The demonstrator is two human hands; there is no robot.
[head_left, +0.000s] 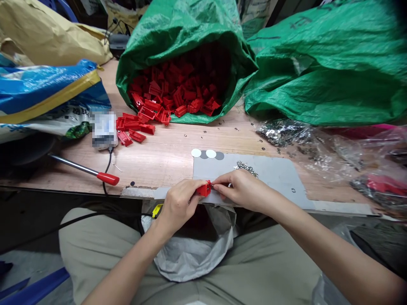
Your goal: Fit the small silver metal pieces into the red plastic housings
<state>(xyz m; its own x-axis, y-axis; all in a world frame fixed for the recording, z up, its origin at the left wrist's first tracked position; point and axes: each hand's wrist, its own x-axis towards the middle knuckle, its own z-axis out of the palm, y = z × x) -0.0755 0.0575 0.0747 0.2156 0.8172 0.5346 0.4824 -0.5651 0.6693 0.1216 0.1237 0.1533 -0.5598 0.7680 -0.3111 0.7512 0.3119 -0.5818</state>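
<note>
Red plastic part (204, 190) over near edge of grey board (276, 180), pinched in left hand (180, 201); fingers partly hide it, long axis unclear. Right hand (238, 187) just right, fingertips closed on small dark piece (213, 185) at part's right side.

Surface (152, 163): one, light-brown wood grain, front edge worn. Floor (36, 259): grey, lower left, partly in shadow. Blue slats (47, 284): low at left, kind unclear. Blue curved frame (66, 9): upper left. Lighting: pale sheen on surface; far background dim.
</note>
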